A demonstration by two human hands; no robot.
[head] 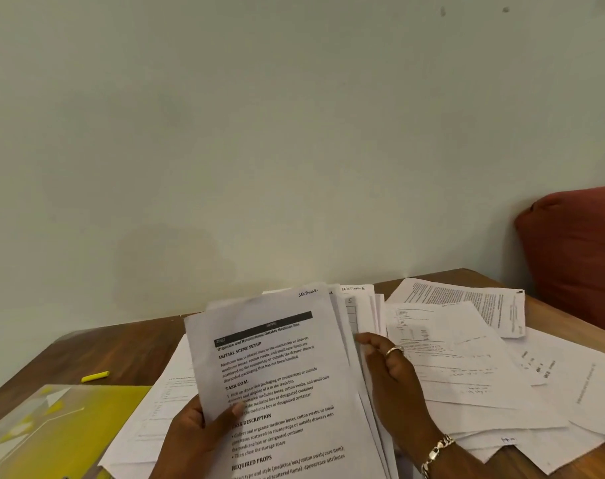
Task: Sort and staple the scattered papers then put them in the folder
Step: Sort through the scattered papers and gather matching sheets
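Above the table's (97, 350) near edge, the left hand (194, 433) pinches a fanned sheaf of papers (277, 375), the right hand (387, 371) gripping its right side, with the yellow folder (66, 420) at the near left corner.

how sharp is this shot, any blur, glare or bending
Head view: dim, warm light, no hard glare; the top sheet's large print is readable, but the scattered papers at right are too soft to read; the yellow folder shows a mild sheen; the table's far edge bows from the wide lens.
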